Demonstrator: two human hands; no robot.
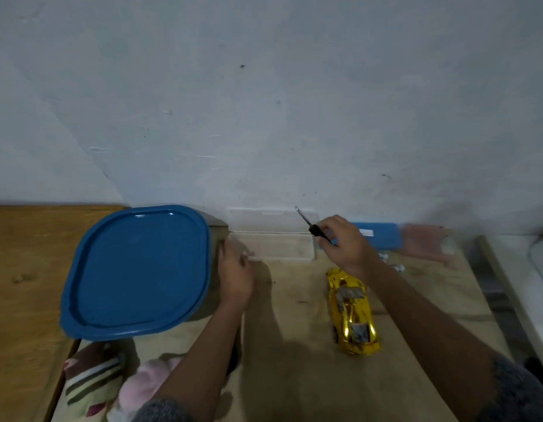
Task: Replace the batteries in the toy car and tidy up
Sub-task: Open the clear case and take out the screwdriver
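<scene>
Screwdriver (317, 232) is gripped in right hand (348, 246), tip raised beyond the fingers. Left hand (235, 271) is laid loose-fingered against clear case (279, 249).

Sleeves: left sleeve (163, 411) at the bottom edge, right sleeve (517, 394) in the lower right corner; both grey, fuzzy knit.
Forearms: left forearm (203, 345), right forearm (422, 315); bare from sleeve to wrist.
Hands: left hand (235, 275), right hand (346, 245); bare.
</scene>
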